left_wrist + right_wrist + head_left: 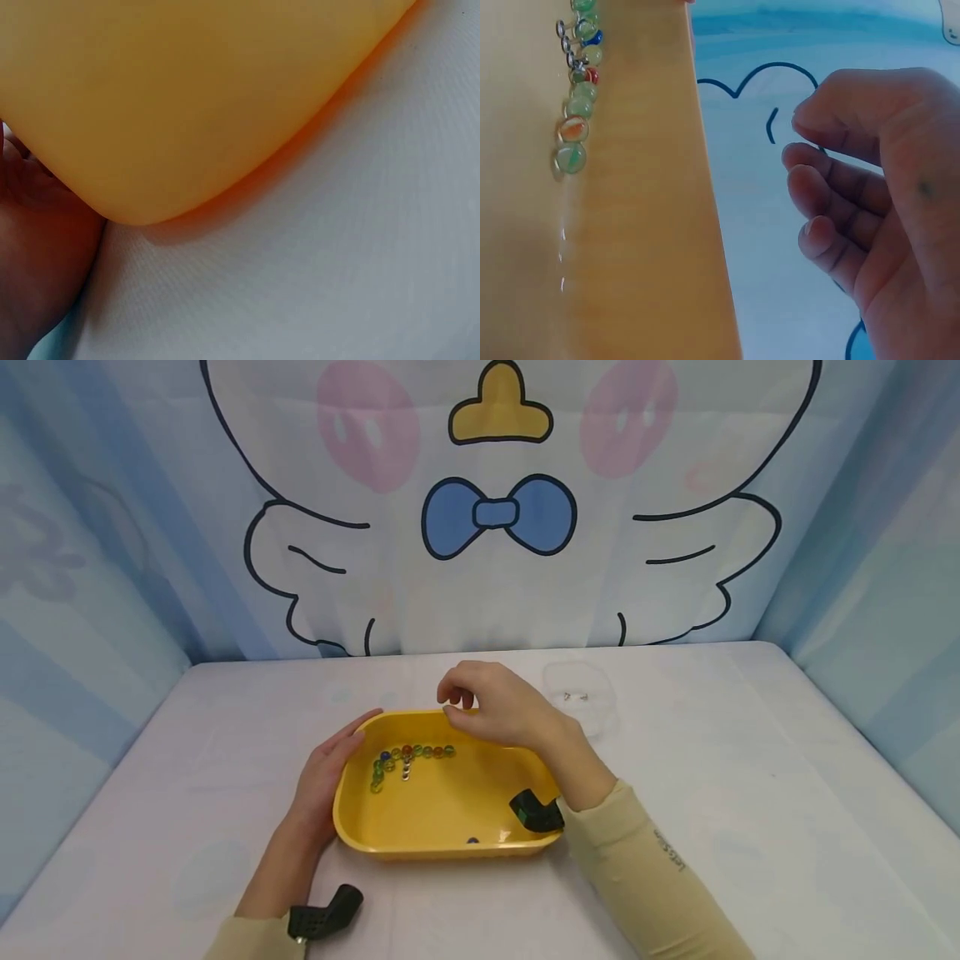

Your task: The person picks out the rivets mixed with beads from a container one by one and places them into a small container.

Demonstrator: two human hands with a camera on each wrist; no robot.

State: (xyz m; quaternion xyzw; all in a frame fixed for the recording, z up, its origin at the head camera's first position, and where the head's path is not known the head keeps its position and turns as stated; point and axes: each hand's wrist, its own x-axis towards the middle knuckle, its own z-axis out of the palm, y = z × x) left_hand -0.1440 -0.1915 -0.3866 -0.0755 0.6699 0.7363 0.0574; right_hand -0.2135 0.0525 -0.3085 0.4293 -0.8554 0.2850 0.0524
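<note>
A yellow tray [450, 814] stands on the white table. Inside it, near the far left corner, lies a bent row of several glass marbles [411, 753] with small metal rings among them. My left hand [341, 756] rests flat against the tray's left wall, fingers straight along the rim. In the left wrist view the palm of that left hand [37, 255] touches the tray [187, 97] from outside. My right hand [452, 703] hovers over the far rim with its fingers curled. The right wrist view shows this right hand [810, 172] holding nothing visible, beside the tray [645, 225] and marbles [574, 112].
A single blue marble [472, 841] lies near the tray's front wall. A clear plastic box [581, 697] with small metal bits sits behind my right hand. Printed cloth walls close the table [750, 793] at the back and both sides.
</note>
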